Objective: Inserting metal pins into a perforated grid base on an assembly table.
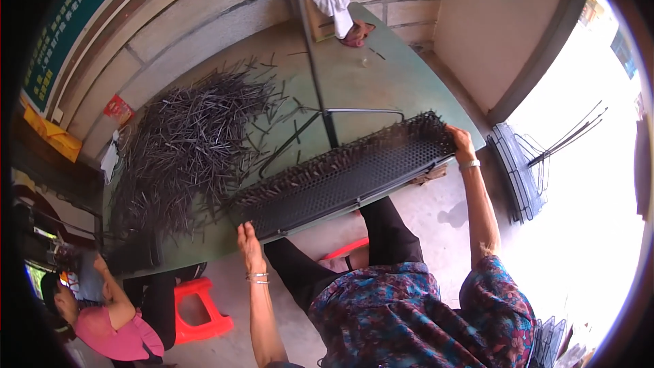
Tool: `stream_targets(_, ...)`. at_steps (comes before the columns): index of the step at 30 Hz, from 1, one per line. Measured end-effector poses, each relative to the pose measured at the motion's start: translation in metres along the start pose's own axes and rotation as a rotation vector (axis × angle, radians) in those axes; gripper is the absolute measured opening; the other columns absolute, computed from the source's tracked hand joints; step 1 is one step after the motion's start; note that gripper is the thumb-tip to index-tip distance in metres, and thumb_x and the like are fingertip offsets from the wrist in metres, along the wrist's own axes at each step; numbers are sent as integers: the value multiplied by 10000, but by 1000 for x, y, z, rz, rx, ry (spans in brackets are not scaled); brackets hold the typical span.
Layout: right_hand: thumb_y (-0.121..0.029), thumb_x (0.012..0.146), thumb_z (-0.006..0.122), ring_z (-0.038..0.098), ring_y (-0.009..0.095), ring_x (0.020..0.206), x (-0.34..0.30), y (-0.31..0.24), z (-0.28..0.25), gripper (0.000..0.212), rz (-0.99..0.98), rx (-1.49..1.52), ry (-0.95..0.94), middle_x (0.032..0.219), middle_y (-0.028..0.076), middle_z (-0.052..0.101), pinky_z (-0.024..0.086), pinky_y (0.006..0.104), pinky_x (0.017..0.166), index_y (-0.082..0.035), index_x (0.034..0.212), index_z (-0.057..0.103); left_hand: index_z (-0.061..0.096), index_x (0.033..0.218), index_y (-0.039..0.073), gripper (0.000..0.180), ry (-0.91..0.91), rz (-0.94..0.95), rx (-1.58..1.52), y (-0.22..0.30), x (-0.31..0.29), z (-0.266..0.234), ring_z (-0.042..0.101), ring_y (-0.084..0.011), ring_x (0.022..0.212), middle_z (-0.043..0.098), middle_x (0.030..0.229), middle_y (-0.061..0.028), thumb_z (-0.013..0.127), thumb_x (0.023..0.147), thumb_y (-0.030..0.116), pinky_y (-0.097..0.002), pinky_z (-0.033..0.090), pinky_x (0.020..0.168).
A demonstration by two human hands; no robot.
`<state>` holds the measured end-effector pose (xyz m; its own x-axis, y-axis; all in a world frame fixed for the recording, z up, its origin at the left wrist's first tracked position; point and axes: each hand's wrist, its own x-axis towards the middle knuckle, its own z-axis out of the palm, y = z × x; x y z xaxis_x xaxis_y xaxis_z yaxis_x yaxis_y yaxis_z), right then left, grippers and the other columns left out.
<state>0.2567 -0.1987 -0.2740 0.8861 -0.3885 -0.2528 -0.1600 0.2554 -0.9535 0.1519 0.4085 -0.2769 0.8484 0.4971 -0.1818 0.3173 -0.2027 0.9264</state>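
Note:
A long black perforated panel (327, 194) lies slanted along the near edge of the green table (371, 75). Short dark strips (381, 135) stand densely packed along its far side, while the near rows of holes are bare. My left hand (251, 245) is at the panel's left end, thumb and fingers closed on its corner. At the other end, my right hand (463, 144) grips the upper right corner, fingers partly hidden behind the edge. A thin bent metal rod frame (361, 110) shows just beyond the panel.
A large heap of loose dark strips (197, 129) covers the table's left side. An upright pole (310, 48) rises beyond the panel. A box with white cloth (332, 0) stands at the back. Left, a person in pink (119, 330) sits near a red stool (199, 310). Wire racks (514, 174) lean at right.

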Motion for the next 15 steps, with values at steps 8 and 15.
stream_targets(8,-240,935,543,637,139,856,-21,10,-12,328,-237,-287,4,934,38,691,488,254,783,31,1064,676,373,1392,-62,552,63,496,254,79,-43,24,413,-254,1318,439,1418,-173,435,999,320,-338,305,1097)
stream_targets(15,-289,955,522,574,100,928,-43,23,8,374,-313,-195,160,997,23,669,426,225,835,28,1105,652,600,1119,-62,457,-1064,521,-675,228,-160,63,626,-299,1055,654,1108,-195,365,1030,320,-381,459,956)
